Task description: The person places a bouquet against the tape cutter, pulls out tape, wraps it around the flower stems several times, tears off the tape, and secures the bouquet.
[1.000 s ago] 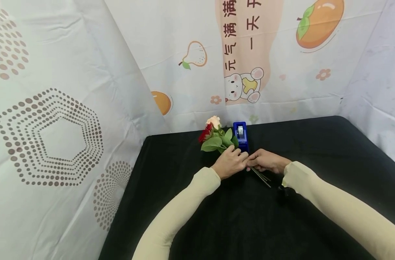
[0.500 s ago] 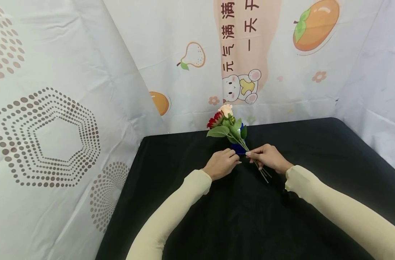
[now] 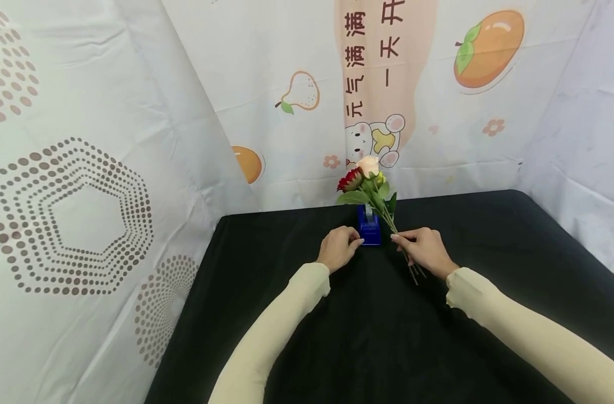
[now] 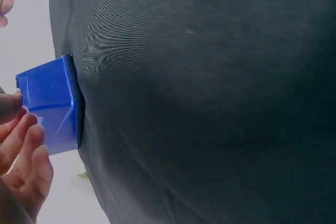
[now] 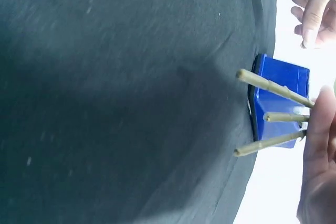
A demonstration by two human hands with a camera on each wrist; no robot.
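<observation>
My right hand (image 3: 421, 248) pinches the stems of a small bouquet (image 3: 379, 196) with a red flower, a cream rose, a bit of yellow and green leaves. Its blossoms tilt up and left, and the cut stem ends (image 5: 270, 86) stick out below the fingers. Just left of it a blue tape dispenser (image 3: 369, 227) stands on the black cloth, its tape roll partly behind the leaves. By the dispenser's front left corner is my left hand (image 3: 339, 248), fingers loosely bent, with nothing visible in them. In the left wrist view its fingertips (image 4: 39, 156) overlap the dispenser (image 4: 50, 103); contact is unclear.
A black cloth (image 3: 296, 314) covers the table, whose back edge lies just behind the dispenser. White printed curtains (image 3: 266, 50) hang behind and along the left side. Another pale curtain (image 3: 584, 140) hangs at the right.
My left hand has let go of the bouquet and moved left, beside the tape dispenser. The right hand keeps the stems, and the blossoms have risen and swung right, uncovering the dispenser's front.
</observation>
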